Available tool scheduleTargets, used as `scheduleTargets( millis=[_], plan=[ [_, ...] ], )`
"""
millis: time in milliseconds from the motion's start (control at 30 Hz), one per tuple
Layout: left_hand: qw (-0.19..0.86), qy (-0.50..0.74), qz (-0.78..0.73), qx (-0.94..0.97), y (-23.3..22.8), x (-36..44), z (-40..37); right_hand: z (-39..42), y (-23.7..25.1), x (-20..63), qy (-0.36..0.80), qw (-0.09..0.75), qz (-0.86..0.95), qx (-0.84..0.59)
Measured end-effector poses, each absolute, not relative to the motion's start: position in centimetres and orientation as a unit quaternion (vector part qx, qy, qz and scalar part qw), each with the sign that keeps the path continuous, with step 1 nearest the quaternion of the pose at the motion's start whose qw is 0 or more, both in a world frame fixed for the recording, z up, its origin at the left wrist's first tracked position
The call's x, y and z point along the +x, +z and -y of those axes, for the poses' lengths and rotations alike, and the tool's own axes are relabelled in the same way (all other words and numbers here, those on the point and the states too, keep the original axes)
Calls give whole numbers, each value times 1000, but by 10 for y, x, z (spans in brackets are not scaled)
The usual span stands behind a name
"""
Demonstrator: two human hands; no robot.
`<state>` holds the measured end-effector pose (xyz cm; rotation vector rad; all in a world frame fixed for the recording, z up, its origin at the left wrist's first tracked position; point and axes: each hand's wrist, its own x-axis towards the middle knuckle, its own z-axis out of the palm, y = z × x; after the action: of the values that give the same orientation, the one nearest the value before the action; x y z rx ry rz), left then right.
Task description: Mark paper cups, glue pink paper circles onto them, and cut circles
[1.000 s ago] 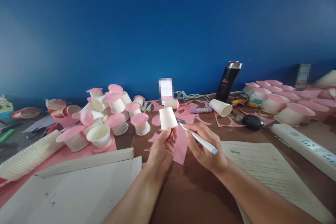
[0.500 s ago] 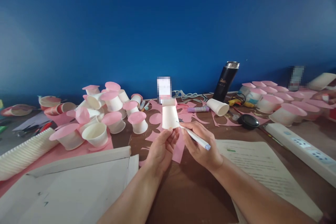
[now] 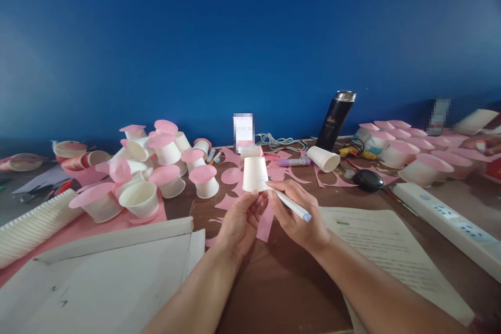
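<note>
A white paper cup (image 3: 254,173) is upside down in front of me, its wide rim pinched low down by my left hand (image 3: 243,222). My right hand (image 3: 299,214) grips a white marker pen (image 3: 289,202) with a pale blue end, its tip at the cup's lower right side. No clear mark can be made out on the cup. Pink paper scraps (image 3: 266,223) lie behind and beneath the hands. A purple glue stick (image 3: 294,162) lies a little farther back.
Several cups with pink discs (image 3: 166,175) crowd the left; others (image 3: 425,164) stand at right. A stack of cups (image 3: 37,227), a white board (image 3: 113,276), a printed sheet (image 3: 391,250), a power strip (image 3: 446,214) and a black flask (image 3: 335,122) surround me. Another person's hand (image 3: 479,143) shows far right.
The cup has shifted and tilted slightly in my left hand. The pen stays at its side. The whole view has moved a little.
</note>
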<state>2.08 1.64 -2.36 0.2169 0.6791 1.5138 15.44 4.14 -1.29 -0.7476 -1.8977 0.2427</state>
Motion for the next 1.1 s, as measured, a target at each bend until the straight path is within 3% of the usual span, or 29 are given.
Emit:
scheduleTargets(
  millis=[600,867,1100],
  plan=[
    [666,670,-310,109,-22,22,-16,-40,-13,155,113,503,800,-307],
    [645,683,-331,91,-21,23,-16,-38,-11,157,78,538,782,-304],
    [636,670,-335,187,-27,24,-15,-40,-12,155,84,526,790,-304]
  ],
)
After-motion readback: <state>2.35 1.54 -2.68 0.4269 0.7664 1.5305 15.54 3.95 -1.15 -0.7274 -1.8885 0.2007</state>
